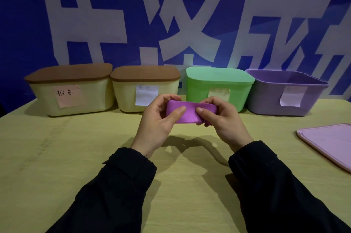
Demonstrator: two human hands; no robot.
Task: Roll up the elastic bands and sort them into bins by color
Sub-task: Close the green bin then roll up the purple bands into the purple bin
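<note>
Left hand: the left hand (159, 118) is raised above the surface, its thumb and fingers pinching the left end of the flat purple elastic band (190, 112).
Right hand: the right hand (221, 118) pinches the right end of the same band, thumb in front and fingers curled behind.
Surface: the pale yellow-green wooden surface (76, 156) carries all the bins; the band is held in the air over it, in front of the bins.
Bins on the left: a cream plastic bin with a brown lid and a pink note (70, 90); beside it a second cream bin with a brown lid and a white note (145, 88).
Bins on the right: a green plastic bin with a green lid (220, 88); then a purple plastic bin without a lid (284, 93).
Lid: a flat pink-purple plastic lid (330, 143) lies at the right edge of the surface.
Sleeves: both arms wear black sleeves (121, 185).
</note>
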